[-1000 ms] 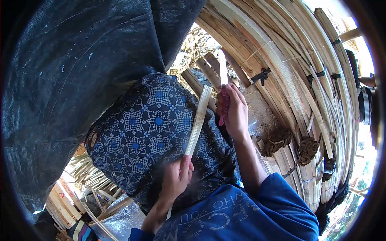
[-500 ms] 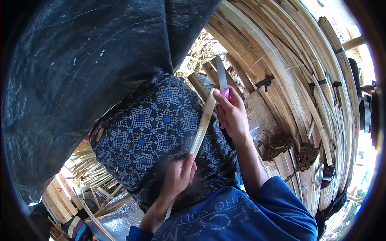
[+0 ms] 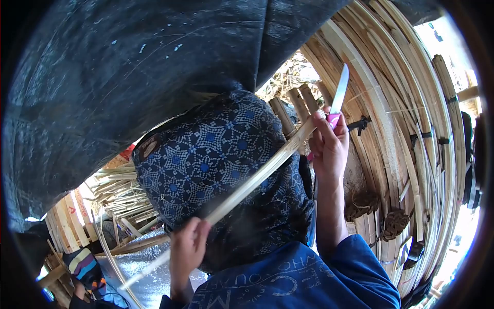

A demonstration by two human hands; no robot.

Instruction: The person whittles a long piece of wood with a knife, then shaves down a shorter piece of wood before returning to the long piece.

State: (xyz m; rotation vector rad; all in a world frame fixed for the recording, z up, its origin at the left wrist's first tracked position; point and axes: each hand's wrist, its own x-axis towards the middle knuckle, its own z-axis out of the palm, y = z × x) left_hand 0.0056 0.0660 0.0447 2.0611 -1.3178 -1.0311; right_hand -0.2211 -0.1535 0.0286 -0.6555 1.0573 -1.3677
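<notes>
A long pale bamboo strip (image 3: 257,177) runs slantwise across my lap, over a dark cloth (image 3: 206,149) with a blue and white pattern. My left hand (image 3: 188,248) is closed round its lower part, and the tail of the strip sticks out past the fist toward the lower left. In my right hand (image 3: 330,149) is a knife (image 3: 340,88) with a pink handle, its blade pointing up and away. The thumb and fingers of this hand also pinch the strip's upper end, beside the handle.
Long bundled wood or bamboo slats (image 3: 396,118) curve along the right side. Black plastic sheeting (image 3: 128,87) hangs at upper left. Cut strips (image 3: 123,193) lie in a heap on the left. At lower left are a striped cloth item (image 3: 82,263) and part of another person.
My left hand has moved down and left along the strip, with more of it showing between the hands. My right hand and the knife appear further right; the view has also shifted.
</notes>
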